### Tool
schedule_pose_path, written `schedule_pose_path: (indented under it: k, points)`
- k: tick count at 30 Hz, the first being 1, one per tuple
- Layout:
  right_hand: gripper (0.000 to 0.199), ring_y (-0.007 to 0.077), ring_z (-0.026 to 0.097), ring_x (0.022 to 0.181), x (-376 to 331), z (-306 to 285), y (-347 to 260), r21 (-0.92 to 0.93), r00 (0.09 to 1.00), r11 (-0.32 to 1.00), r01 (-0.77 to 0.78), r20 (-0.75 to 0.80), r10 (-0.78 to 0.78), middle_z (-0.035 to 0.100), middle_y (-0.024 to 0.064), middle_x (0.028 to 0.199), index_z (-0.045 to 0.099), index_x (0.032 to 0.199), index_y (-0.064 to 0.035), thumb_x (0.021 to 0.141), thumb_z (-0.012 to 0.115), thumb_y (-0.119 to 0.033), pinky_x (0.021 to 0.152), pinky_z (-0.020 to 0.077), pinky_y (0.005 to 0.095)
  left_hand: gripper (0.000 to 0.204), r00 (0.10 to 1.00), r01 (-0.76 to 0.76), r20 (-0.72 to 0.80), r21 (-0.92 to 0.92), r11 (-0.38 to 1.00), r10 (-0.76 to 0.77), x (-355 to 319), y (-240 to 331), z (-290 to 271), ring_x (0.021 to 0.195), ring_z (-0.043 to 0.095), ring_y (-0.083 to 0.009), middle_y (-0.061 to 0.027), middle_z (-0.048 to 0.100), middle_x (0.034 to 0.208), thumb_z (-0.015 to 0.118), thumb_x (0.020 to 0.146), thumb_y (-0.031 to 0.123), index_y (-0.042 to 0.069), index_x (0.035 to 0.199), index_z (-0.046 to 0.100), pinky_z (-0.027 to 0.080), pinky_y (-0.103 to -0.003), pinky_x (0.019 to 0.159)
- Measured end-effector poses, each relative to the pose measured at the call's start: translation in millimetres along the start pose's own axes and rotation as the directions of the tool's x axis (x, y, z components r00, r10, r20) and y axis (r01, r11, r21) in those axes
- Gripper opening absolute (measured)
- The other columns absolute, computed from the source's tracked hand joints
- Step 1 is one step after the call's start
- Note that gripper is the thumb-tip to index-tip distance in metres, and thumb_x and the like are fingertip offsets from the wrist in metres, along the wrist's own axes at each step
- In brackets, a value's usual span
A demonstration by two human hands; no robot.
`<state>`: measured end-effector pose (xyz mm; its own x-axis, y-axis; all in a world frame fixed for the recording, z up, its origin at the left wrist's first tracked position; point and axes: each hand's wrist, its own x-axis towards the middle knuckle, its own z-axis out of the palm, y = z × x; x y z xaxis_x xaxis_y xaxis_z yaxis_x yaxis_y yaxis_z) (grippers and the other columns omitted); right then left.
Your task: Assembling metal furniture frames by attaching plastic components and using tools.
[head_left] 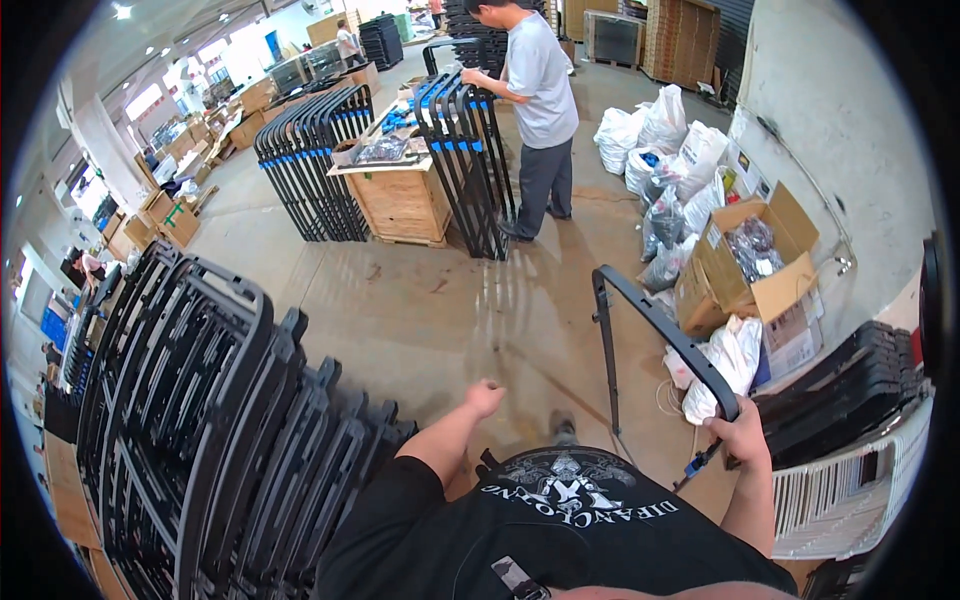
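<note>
My right hand [740, 436] is wrapped around the corner of a black U-shaped tube frame [655, 318]. The frame stands tilted at my right side, with one leg reaching down toward the floor and a bit of blue [695, 464] on the part below my hand. My left hand [484, 398] hangs over the floor in front of me, fingers curled in, and no object shows in it. To its left, a large row of black frames [215, 400] leans closely packed together.
Ahead, a person [540, 90] in a grey shirt works at black frames [460, 150] with blue bands, beside a wooden crate [400, 205]. White sacks [665, 130] and an open carton [725, 260] line the right wall. A white slatted rack [840, 500] stands near my right arm.
</note>
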<state>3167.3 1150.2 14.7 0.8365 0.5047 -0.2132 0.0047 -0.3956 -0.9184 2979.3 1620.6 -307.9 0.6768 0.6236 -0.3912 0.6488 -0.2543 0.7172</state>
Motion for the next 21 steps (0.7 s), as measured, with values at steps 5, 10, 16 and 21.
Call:
schedule_pose_path:
  k: [5, 10, 16, 21]
  points:
    - [0.019, 0.0092, 0.053, 0.049, 136, 34, -48, 0.048, 0.997, 0.998, -0.041, 0.074, 0.037, 0.059, 0.0025, 0.064, 0.060, 0.090, -0.0009, 0.081, 0.077, -0.001, 0.046, 0.0431, 0.0270, 0.044, 0.962, -0.210, 0.202, 0.118, 0.971, 0.184, 87, 26, -3, 0.099, 0.073, -0.0332, -0.0170, 0.076, 0.106, 0.068, 0.088, 0.040, 0.007, 0.117, 0.074, 0.057, -0.042, 0.091]
    - [0.028, 0.0086, 0.052, 0.049, 321, 84, -77, -0.066, 0.995, 0.997, 0.037, 0.098, -0.031, 0.052, -0.0015, 0.065, 0.058, 0.104, -0.0021, 0.089, 0.077, -0.016, 0.044, 0.0430, 0.0278, 0.048, 0.968, 0.086, 0.170, 0.464, 0.882, -0.183, 143, -99, -44, 0.084, 0.075, -0.0357, -0.0186, 0.076, 0.087, 0.060, 0.087, 0.051, 0.008, 0.090, 0.080, 0.058, -0.044, 0.079]
    - [0.030, 0.0107, 0.054, 0.050, 478, 199, -124, -0.022, 0.899, 0.996, -0.083, 0.430, 0.084, 0.054, 0.0004, 0.065, 0.055, 0.107, 0.0005, 0.096, 0.072, -0.023, 0.046, 0.0471, 0.0288, 0.030, 0.832, 0.377, 0.189, 0.497, 0.781, -0.522, 133, -181, -129, 0.105, 0.071, -0.0378, -0.0161, 0.074, 0.113, 0.062, 0.086, 0.037, 0.019, 0.107, 0.076, 0.057, -0.046, 0.087]
    - [0.025, 0.0091, 0.051, 0.052, 560, 297, -206, 0.035, 0.853, 0.996, -0.086, 0.519, 0.056, 0.054, 0.0012, 0.066, 0.054, 0.106, -0.0004, 0.099, 0.068, -0.020, 0.047, 0.0434, 0.0279, 0.034, 0.591, 0.807, -0.001, 0.000, 0.591, -0.807, 169, -110, -184, 0.059, 0.072, -0.0294, -0.0161, 0.067, 0.061, 0.058, 0.081, 0.029, 0.003, 0.068, 0.074, 0.056, -0.044, 0.057]
